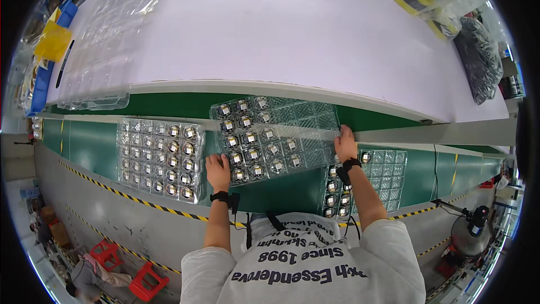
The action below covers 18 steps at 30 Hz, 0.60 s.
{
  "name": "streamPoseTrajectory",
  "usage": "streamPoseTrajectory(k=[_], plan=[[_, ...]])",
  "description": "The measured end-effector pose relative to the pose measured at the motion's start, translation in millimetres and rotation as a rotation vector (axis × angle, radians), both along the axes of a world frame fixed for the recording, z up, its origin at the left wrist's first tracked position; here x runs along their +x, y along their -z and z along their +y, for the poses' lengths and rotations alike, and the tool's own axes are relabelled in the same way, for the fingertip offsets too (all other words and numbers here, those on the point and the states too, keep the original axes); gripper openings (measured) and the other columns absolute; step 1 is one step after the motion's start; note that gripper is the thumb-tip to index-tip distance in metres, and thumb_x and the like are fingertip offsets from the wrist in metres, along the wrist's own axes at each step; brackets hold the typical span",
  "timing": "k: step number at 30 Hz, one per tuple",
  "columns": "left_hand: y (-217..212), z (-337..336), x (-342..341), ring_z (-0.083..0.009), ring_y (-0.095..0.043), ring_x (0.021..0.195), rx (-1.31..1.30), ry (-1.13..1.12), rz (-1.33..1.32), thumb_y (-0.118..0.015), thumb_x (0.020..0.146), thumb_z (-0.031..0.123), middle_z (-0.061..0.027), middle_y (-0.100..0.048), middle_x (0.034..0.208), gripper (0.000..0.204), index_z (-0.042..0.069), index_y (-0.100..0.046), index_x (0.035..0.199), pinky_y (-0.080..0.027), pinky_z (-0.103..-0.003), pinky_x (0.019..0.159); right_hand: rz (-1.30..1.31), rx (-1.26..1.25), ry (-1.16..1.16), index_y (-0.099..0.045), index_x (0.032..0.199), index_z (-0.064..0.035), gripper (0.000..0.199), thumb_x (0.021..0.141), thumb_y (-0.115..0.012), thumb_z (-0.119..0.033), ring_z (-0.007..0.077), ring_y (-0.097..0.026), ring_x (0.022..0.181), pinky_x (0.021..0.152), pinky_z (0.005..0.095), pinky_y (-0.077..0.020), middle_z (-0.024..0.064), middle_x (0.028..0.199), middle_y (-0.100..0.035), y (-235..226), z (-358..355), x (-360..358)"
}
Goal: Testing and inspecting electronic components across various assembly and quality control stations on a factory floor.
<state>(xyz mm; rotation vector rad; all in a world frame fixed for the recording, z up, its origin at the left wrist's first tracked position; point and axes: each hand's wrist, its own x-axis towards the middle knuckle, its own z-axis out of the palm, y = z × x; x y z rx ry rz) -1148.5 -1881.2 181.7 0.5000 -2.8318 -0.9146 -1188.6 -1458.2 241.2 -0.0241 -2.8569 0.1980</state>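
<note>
A clear plastic blister tray [275,135], moulded into a grid of small square pockets, is held slightly tilted over the green conveyor belt [84,141], its far edge reaching the belt's pale rail. The left hand [218,171] grips its near left corner and the right hand [345,143] its right edge. Round metal parts with dark centres [250,138] fill the pockets of the tray's left half in about four columns; the pockets on its right half are bare. The tray overlaps another partly filled tray [368,183] lying on the belt below its right end.
</note>
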Motion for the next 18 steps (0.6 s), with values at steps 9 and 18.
streamPoseTrajectory(k=[9,18], plan=[[-0.8,11.8,-29.3,-0.0301,-0.056,0.068,0.374,-0.233,-0.162,-0.052,0.086,0.045,-0.0153,-0.059,0.075,0.047,-0.002,-0.054,0.087,-0.043,-0.04,0.061,-0.43,-0.726,0.372,-0.052,0.107,-0.0017,0.041,0.079,-0.059,-0.03,0.016,-0.055,0.063,0.056,0.029,-0.0442,0.0049,0.072,-0.058,34.3,32.1,-33.0],[14.5,-3.4,2.8,-0.0123,-0.039,0.054,0.658,-0.089,-0.22,-0.051,0.087,0.047,-0.0039,-0.046,0.056,0.054,-0.001,-0.049,0.063,-0.033,-0.032,0.05,-0.28,-0.651,0.401,-0.06,0.098,-0.0014,0.047,0.081,-0.058,-0.045,0.019,-0.057,0.061,0.059,0.0304,-0.0446,0.0106,0.066,-0.059,-66.0,-28.8,25.4]])
